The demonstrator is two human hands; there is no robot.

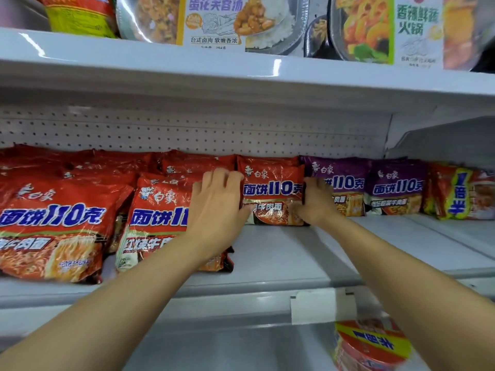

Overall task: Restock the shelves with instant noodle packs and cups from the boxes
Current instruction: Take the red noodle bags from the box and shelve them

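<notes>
Standing upright at the back of the middle shelf (281, 253), red noodle pack (273, 194) squeezed between both hands, left hand (217, 207) and right hand (316, 202) equally near, fingers (318, 183) curled round its side edges.

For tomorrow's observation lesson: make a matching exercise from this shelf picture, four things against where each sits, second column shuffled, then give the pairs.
Things
1. red noodle pack held by both hands
2. purple noodle packs
3. red noodle cup
4. boxed rice meal

Places
A. top shelf
B. lowest level, bottom right
C. middle shelf, between left hand and right hand
D. middle shelf, just right of the right hand

Pairs: 1-C, 2-D, 3-B, 4-A
</notes>
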